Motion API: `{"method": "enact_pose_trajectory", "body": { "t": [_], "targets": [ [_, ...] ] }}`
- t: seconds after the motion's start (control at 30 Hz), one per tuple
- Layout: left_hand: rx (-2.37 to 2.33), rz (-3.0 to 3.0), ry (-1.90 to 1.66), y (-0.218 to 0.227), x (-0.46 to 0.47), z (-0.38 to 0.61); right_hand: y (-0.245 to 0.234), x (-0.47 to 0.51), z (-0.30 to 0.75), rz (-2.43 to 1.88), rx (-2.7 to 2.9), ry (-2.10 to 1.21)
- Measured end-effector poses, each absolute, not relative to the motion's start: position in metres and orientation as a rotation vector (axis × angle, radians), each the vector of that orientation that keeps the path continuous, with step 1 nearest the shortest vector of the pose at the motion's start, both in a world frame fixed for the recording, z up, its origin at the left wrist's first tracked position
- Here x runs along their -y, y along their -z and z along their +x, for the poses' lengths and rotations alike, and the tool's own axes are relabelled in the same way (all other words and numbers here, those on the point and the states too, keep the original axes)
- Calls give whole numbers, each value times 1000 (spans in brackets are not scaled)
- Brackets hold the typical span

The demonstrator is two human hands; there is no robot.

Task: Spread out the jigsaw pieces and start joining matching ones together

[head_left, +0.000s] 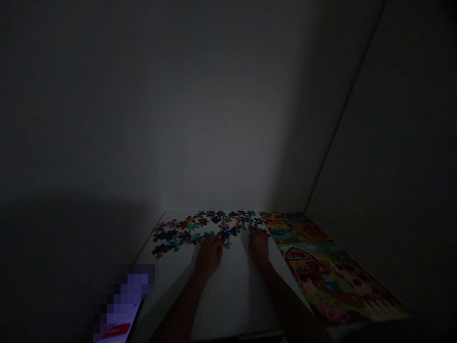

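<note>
The room is very dark. Several loose jigsaw pieces (200, 227) lie scattered across the far part of a white table (232, 290). My left hand (209, 255) rests palm down on the table, fingers stretched toward the near edge of the pieces and touching them. My right hand (257, 244) lies flat a little to the right, its fingertips at the pieces by the edge of the picture sheet. Neither hand is seen holding a piece.
A large colourful picture sheet (321, 267) with a red barn lies along the table's right side. A lit, blurred screen or card (123, 305) sits at the table's near left corner. Bare walls close in behind and on the right.
</note>
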State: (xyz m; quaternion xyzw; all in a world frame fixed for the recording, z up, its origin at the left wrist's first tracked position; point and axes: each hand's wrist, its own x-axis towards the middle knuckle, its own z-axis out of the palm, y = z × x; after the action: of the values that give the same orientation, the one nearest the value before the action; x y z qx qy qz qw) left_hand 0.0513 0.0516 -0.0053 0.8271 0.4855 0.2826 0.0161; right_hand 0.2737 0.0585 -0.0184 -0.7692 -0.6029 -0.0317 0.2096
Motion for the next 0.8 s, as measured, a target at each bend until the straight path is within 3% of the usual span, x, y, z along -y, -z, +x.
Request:
{"method": "enact_pose_trajectory", "body": {
  "t": [0.3,0.8],
  "targets": [
    [-1524,2551,-836,10,17,28,-2,-19,255,-2012,1746,35],
    [-1669,2438,-803,10,18,27,17,35,260,-1888,1876,-85]
  ]
}}
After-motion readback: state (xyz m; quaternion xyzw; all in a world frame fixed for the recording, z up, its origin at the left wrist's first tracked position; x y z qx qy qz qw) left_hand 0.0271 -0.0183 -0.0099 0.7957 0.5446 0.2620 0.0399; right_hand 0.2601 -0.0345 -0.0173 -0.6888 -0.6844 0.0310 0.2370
